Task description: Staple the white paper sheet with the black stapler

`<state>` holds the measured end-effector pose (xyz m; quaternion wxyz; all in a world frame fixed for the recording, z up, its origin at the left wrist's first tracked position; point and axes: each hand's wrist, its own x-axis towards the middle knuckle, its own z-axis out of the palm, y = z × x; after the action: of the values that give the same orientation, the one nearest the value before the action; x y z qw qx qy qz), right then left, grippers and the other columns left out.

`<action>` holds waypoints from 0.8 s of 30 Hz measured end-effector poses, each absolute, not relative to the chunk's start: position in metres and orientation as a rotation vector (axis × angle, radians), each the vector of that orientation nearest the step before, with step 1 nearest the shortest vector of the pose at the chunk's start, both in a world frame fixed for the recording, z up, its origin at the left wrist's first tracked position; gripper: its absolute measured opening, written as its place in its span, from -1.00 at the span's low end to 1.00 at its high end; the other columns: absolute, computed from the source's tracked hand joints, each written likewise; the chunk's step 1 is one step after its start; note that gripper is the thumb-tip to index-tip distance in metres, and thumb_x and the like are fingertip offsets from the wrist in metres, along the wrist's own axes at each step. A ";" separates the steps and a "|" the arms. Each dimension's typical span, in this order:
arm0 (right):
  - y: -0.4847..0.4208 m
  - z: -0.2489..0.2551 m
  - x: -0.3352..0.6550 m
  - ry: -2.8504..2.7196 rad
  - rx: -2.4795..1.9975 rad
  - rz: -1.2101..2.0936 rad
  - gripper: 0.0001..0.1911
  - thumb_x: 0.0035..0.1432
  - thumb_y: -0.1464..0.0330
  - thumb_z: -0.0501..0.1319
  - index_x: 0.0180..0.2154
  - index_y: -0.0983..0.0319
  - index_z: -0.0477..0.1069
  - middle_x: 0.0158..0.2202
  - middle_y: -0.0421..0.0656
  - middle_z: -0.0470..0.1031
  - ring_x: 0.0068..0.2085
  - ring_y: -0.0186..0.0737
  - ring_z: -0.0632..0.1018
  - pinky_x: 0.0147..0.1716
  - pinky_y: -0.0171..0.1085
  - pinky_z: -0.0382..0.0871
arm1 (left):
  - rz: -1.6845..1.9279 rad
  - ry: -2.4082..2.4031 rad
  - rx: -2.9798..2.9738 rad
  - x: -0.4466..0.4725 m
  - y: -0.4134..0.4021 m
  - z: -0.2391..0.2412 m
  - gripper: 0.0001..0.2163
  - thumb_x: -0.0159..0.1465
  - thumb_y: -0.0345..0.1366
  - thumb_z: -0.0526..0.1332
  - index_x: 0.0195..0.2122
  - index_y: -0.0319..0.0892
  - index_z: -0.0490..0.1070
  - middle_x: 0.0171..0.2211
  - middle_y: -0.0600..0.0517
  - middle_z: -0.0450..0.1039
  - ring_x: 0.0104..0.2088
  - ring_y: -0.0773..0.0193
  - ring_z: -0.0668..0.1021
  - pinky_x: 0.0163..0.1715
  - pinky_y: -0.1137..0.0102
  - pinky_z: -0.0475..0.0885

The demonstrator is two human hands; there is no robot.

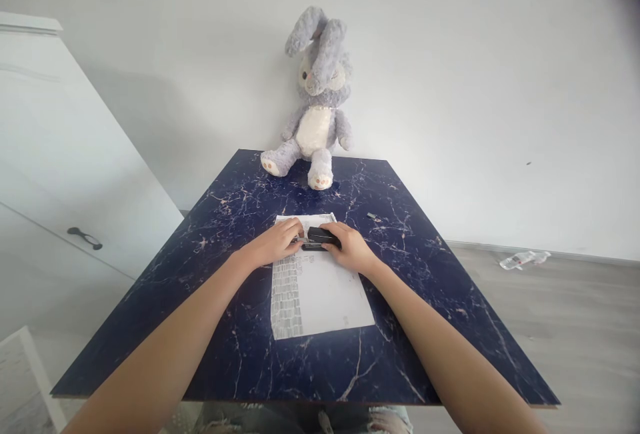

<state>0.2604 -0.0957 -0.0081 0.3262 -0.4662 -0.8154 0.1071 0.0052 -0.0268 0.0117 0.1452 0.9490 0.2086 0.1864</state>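
Observation:
A black stapler [320, 237] lies on a white printed paper sheet [320, 291] in the middle of the dark blue marbled table [430, 301]. My right hand [351, 247] is closed over the stapler's right end. My left hand [277, 243] rests at the stapler's left end, its fingers curled and touching the stapler's open metal part. Both forearms reach in from the near edge.
A grey and white plush rabbit [315, 107] sits at the table's far edge against the white wall. A small dark object [373, 217] lies on the table right of the paper. A white cabinet [55, 174] stands at the left. A crumpled plastic bottle [523, 259] lies on the floor.

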 end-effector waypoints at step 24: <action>-0.114 0.008 0.251 -2.098 -1.009 0.509 -0.65 0.21 0.36 0.30 0.05 0.17 0.45 -0.11 -0.08 0.58 -0.11 -0.10 0.58 -0.04 -0.13 0.46 | 0.774 0.428 2.220 0.003 -0.026 0.006 -0.51 0.10 0.02 0.45 0.00 -0.13 0.55 -0.08 -0.11 0.56 -0.06 0.04 0.58 0.03 0.14 0.45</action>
<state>0.2513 -0.1136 0.0079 0.3704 -0.3934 -0.8178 0.1984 0.0028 -0.0263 0.0055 0.3670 0.8642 0.1665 0.3013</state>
